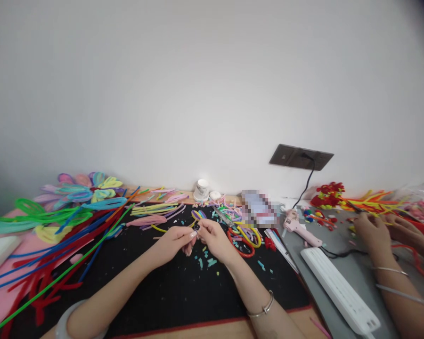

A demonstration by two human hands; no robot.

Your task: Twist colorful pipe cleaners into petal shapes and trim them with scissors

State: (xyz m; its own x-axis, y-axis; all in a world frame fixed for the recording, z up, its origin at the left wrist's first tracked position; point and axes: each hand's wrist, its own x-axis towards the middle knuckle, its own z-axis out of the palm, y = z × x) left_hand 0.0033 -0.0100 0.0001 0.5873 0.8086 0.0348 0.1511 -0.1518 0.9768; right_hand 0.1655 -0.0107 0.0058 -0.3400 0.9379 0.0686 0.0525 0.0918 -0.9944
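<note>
My left hand (175, 242) and my right hand (214, 239) meet over the black mat (155, 292), thumbs and fingers pinched together. Between the fingertips shows a small dark piece (197, 227), too small and covered to name. Just above it curves a purple and yellow pipe cleaner loop (198, 214); whether the fingers hold it I cannot tell. A yellow pipe cleaner (159, 229) runs toward the back of my left hand. Small teal clippings (207, 259) lie below my right hand. Right of it are red and yellow pipe cleaner loops (245, 245).
Bundles of coloured pipe cleaners (56, 254) cover the left side, one long green stem slanting across. A paper cup (201, 189) and a pixelated phone (259, 208) stand at the back. Rightward are a pink glue gun (300, 228), a white power strip (339, 289) and another person's hands (376, 235).
</note>
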